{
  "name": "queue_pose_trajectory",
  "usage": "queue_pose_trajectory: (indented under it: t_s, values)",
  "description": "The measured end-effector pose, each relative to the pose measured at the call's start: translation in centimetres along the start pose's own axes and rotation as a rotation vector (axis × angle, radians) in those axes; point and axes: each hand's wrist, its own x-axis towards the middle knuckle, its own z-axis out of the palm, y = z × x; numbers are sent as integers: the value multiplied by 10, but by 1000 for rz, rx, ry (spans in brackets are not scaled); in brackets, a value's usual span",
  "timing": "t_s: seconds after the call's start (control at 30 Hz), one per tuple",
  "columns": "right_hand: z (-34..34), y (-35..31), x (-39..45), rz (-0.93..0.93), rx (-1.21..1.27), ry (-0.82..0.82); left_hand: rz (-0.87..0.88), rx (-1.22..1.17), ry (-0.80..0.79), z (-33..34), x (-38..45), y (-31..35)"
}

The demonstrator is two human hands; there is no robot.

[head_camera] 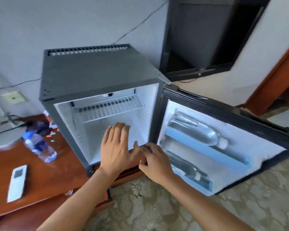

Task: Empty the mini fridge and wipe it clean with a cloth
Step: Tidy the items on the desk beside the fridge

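The mini fridge (97, 72), a boxy dark-grey metal cabinet with a slotted vent along its top rear edge, is standing on a low reddish wooden table (45, 177) with its door (223, 147) swinging wide open to the right. Its white plastic cavity is holding only a white wire shelf (107, 107) near the top. The door's inner liner is carrying two pale blue rail compartments: a clear plastic bottle (197, 130) is lying in the upper one, and a darker bottle (190, 170) is lying in the lower one.

A black flat screen (207, 39) is leaning against the grey wall behind the door. A patterned, pale floor (157, 205) is spreading below.

On the table left of the fridge, a small clear water bottle (39, 147) with a blue cap and blue label is standing, and a slim white remote (17, 183) is lying flat nearer the camera.

The left hand (115, 147) is reaching into the cavity's opening with straight, spread fingers, gripping nothing. The right hand (154, 162) is hovering at the fridge's lower front corner by the hinge side, fingers loosely curled; whether they are pinching anything, I cannot tell.
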Motion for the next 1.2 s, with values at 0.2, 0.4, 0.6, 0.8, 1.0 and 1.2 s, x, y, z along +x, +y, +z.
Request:
queue_pose_trajectory:
  t_s: [0.2,0.4,0.6,0.8,1.0,1.2]
  values:
    - [47,-67,54,-361,-82,-152,-412,223,21,-35,-86,-74]
    - [98,-168,83,-690,-16,-214,-732,434,-182,-81,-164,-144]
    - [152,-299,144,-724,76,-221,-865,490,-366,-102,-188,-217]
    - [214,-392,248,-411,-207,-343,-876,470,-442,-110,-199,-277]
    - [226,-385,250,-391,-267,-363,-815,447,-418,-109,-207,-309]
    - [184,-342,180,-570,-78,-411,-665,276,-450,-83,-191,-310]
